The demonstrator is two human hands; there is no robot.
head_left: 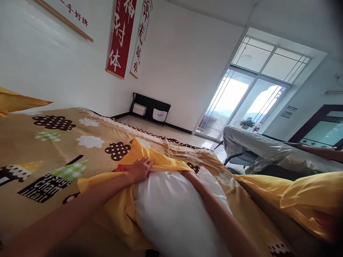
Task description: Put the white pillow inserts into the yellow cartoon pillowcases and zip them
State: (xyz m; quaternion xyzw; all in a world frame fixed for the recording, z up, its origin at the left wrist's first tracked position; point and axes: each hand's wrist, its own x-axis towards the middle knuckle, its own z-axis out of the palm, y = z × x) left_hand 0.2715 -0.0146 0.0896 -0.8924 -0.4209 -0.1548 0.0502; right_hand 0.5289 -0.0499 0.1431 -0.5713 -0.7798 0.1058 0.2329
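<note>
The white pillow [174, 210] lies on the bed [53, 142], half inside the yellow case [158, 157]. Our left hand [139, 169] pinches the case edge; our right hand is hidden inside, fingers unseen. We judge we're casing it; next needs pulling further.

White pillow [174, 210] lies half inside yellow pillowcase [158, 160] on bed.

White walls [182, 53], red banner [120, 35], bright glass doors [235, 103], glossy floor [171, 132].
</note>
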